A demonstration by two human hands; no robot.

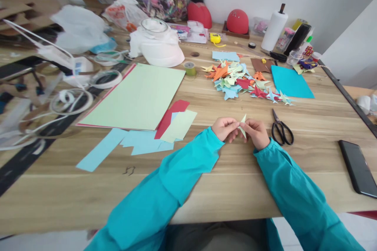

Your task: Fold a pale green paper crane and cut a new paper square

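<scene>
Left hand (225, 128) and right hand (257, 131) pinch pale green paper (243, 119) with 2 sharp tips.

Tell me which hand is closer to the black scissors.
Right. The right hand is just left of the scissors; the left hand is farther left.

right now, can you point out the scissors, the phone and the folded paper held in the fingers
scissors (278, 122): head view, near the pivot
phone (358, 168): head view, middle of its dark face
folded paper (244, 119): head view, its upper tip
</scene>
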